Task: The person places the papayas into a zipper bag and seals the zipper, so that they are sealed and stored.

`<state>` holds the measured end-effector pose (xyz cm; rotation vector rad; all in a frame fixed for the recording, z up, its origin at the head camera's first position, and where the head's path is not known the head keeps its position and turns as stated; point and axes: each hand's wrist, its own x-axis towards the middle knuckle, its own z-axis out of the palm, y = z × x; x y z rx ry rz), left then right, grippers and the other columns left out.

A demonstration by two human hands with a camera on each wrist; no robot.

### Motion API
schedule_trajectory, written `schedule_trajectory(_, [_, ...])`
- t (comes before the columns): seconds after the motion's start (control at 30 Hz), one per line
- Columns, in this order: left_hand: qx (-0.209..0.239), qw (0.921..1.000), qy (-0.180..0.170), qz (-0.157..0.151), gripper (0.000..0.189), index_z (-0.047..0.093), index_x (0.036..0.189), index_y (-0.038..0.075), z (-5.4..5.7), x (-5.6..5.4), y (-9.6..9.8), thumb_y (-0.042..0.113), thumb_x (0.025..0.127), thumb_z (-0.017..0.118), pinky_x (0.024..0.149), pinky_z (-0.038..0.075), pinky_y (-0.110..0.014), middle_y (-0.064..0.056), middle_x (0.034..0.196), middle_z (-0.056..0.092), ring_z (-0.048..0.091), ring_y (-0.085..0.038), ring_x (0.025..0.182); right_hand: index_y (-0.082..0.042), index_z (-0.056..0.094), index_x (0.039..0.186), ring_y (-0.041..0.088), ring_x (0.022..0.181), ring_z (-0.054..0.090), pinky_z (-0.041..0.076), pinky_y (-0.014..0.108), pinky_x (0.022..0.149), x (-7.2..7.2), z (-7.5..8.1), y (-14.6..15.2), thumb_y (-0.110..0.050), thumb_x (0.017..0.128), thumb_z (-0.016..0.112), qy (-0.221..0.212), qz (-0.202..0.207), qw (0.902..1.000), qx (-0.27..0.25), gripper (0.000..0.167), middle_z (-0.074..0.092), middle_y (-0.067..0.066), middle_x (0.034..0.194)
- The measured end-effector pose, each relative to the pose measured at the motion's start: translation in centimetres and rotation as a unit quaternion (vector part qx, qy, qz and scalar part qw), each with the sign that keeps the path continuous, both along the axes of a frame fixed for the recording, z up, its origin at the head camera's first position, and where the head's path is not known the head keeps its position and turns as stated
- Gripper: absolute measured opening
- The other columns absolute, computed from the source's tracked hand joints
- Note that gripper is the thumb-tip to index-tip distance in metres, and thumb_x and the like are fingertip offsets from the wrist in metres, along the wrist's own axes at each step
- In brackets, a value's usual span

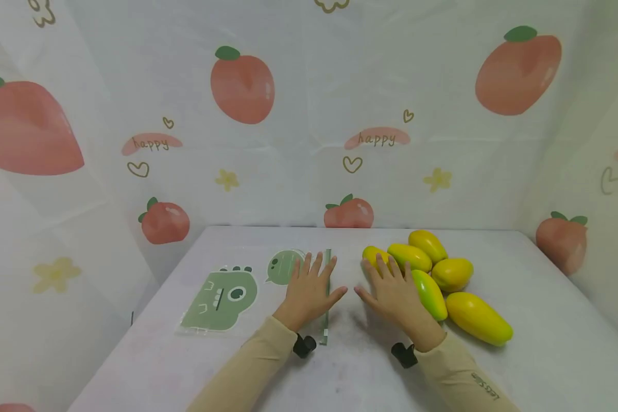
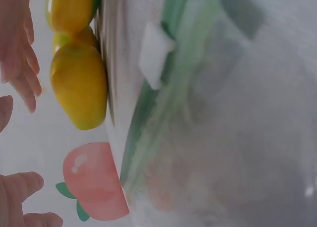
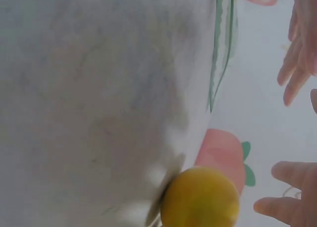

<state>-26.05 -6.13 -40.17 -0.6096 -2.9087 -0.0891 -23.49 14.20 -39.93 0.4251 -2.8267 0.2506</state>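
While the left hand (image 1: pixel 309 290) hovered above the right edge of the bag (image 1: pixel 262 297), its fingers (image 1: pixel 316 265) were spread apart and held nothing. The right hand (image 1: pixel 397 294) hung beside it, its fingers also apart and unclamped, and from the head it hid parts of the nearest mangoes (image 1: pixel 452 274). Both hands showed their backs, thumbs pointing toward each other with a gap between them, and the wrist views showed them raised off the table (image 1: pixel 360 372).

The bag lay flat on the left half of the table. It was clear, with a green dinosaur (image 1: pixel 221 300) and, above and to the right of that, a green bubble (image 1: pixel 283 268) partly behind the left fingers. A green zip (image 1: pixel 325 317) ran down its right side, with a white slider (image 1: pixel 326 332) near the end closest to the person.

Six mangoes showed in a loose group on the right of the table, mostly yellow; the one just beside the right hand was greener, and the one closest to the person pointed out to the right. Beige sleeves (image 1: pixel 252 366) covered both arms, and a black device (image 1: pixel 305 345) sat under each wrist. Behind the table hung a white backdrop (image 1: pixel 309 74) printed with peaches, hearts and yellow flowers.
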Motion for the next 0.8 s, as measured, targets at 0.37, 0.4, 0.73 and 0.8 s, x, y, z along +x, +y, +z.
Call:
schedule_trajectory(0.37, [0.076, 0.994, -0.071, -0.035, 0.07, 0.035, 0.151, 0.013, 2.6, -0.1, -0.4, 0.051, 0.094, 0.052, 0.106, 0.041, -0.047, -0.015, 0.146, 0.047, 0.05, -0.031, 0.13, -0.006, 0.055, 0.135, 0.04, 0.127, 0.051, 0.028, 0.066, 0.107, 0.3, 1.7, -0.8, -0.037, 0.093, 0.061, -0.01, 0.039, 0.9992, 0.003, 0.053, 0.054, 0.018, 0.139])
schedule_trajectory(0.4, [0.089, 0.9917, -0.084, -0.036, 0.067, 0.038, 0.149, 0.012, 2.9, -0.2, -0.5, 0.048, 0.095, 0.053, 0.105, 0.042, -0.045, -0.014, 0.144, 0.05, 0.051, -0.03, 0.13, -0.007, 0.057, 0.133, 0.038, 0.122, 0.056, 0.034, 0.062, 0.105, 0.3, 1.9, -1.0, -0.037, 0.092, 0.063, -0.014, 0.043, 0.999, -0.003, 0.051, 0.057, 0.016, 0.136])
schedule_trajectory(0.73, [0.217, 0.9654, -0.143, -0.02, 0.041, 0.057, 0.132, 0.013, 4.2, -0.9, -1.1, 0.034, 0.097, 0.054, 0.083, 0.054, -0.043, -0.01, 0.113, 0.069, 0.066, -0.026, 0.102, -0.013, 0.062, 0.124, 0.024, 0.096, 0.068, 0.057, 0.039, 0.077, -0.5, 3.1, -2.9, -0.029, 0.095, 0.06, -0.14, 0.047, 0.9757, -0.162, 0.033, 0.07, 0.009, 0.113])
schedule_trajectory(0.8, [0.256, 0.9561, -0.142, -0.007, 0.038, 0.059, 0.129, 0.012, 3.9, -1.2, -1.2, 0.031, 0.097, 0.054, 0.079, 0.054, -0.041, -0.01, 0.111, 0.069, 0.066, -0.026, 0.1, -0.011, 0.062, 0.124, 0.027, 0.099, 0.067, 0.056, 0.041, 0.082, -1.1, 2.8, -3.0, -0.025, 0.096, 0.059, -0.163, 0.049, 0.9649, -0.2, 0.031, 0.07, 0.01, 0.112])
